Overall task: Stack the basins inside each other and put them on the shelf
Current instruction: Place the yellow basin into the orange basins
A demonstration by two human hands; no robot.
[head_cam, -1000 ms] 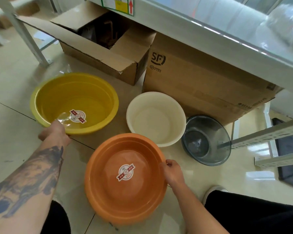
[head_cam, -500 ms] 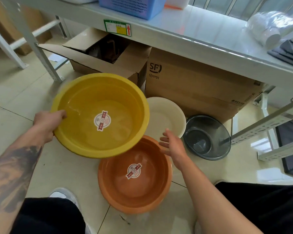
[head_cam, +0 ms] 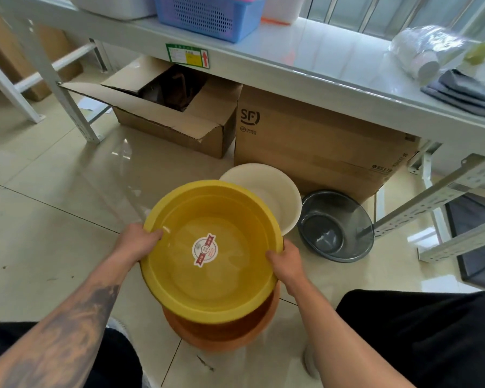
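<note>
Fingers of the left hand [head_cam: 136,242] are curling over the rim of the yellow basin [head_cam: 210,253], and the right hand [head_cam: 286,263] is clamping the opposite rim — the basin is sitting in the orange basin [head_cam: 221,331] on the floor [head_cam: 53,191]. Just beyond, the white basin [head_cam: 275,191] and grey basin [head_cam: 335,225] are lying below the shelf [head_cam: 305,57].

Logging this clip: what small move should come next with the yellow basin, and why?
Probably lower the yellow basin until it seats in the orange basin. Both hands, left and right, grip its rim, and it sits above the orange one, seemingly not fully nested.
</note>
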